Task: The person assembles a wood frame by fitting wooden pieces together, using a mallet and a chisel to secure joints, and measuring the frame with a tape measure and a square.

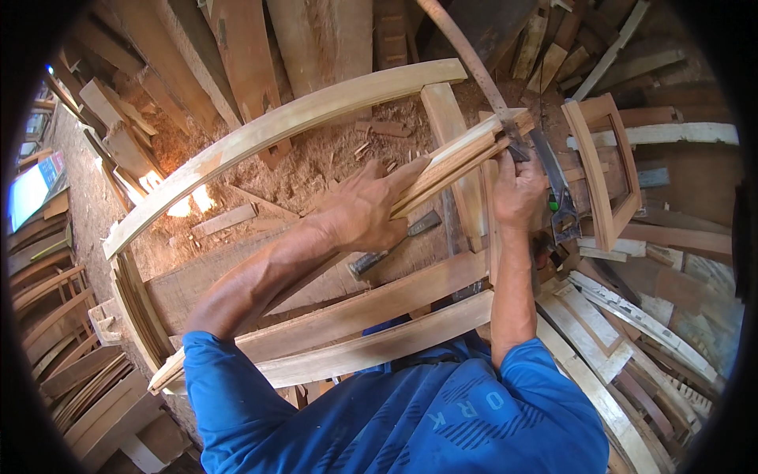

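Observation:
A long grooved wooden strip (450,170) runs slantwise over a wooden frame, its far end up to the right. My left hand (367,205) is closed round its near part, thumb and fingers on opposite sides. At the strip's far end my right hand (519,189) has its fingers curled beside a small dark metal piece (518,150); what exactly they grip is partly hidden. A long curved wooden rod (466,47) comes down to that same end. Just right of my right hand lies a handsaw (557,186). Below the strip rests a dark hand tool (395,243), its kind unclear.
A curved rail (276,126) and front rails (371,308) belong to the frame around my arms. Shavings (316,170) cover the area behind the strip. Boards (324,47) stand at the back. A smaller wooden frame (604,170) and piled offcuts (671,292) lie at right.

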`<state>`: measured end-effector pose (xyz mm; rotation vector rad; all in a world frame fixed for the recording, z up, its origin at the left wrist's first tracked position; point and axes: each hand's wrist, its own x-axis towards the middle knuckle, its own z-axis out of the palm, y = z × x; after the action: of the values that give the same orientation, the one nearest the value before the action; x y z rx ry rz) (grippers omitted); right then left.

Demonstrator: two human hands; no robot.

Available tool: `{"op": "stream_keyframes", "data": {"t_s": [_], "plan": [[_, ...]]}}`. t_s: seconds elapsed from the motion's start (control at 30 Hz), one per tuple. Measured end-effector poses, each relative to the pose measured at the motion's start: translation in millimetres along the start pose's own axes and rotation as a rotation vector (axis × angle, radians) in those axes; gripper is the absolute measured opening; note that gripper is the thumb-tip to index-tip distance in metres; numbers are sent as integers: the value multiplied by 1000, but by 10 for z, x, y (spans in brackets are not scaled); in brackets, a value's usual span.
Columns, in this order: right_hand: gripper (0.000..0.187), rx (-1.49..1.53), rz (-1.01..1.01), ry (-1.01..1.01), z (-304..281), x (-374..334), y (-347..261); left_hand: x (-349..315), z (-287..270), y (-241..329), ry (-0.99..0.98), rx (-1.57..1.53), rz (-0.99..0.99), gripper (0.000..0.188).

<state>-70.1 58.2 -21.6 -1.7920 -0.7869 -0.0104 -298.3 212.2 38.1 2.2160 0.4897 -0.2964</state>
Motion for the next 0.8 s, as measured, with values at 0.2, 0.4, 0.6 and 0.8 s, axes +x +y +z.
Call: {"op": "stream_keyframes", "data": {"t_s": [0.2,0.4,0.6,0.8], "plan": [[10,411,445,124,-1029,201,843,196,699,-330,274,231,25,92],[12,121,683,214,-2348,140,2021,336,1221,-414,468,411,0,94],[17,-210,856,200,-2334,-148,2311,306,1180,-354,457,447,-63,94],[26,-742,526,86,-2190,-351,2380,385,1136,-473,452,453,-17,96]]}}
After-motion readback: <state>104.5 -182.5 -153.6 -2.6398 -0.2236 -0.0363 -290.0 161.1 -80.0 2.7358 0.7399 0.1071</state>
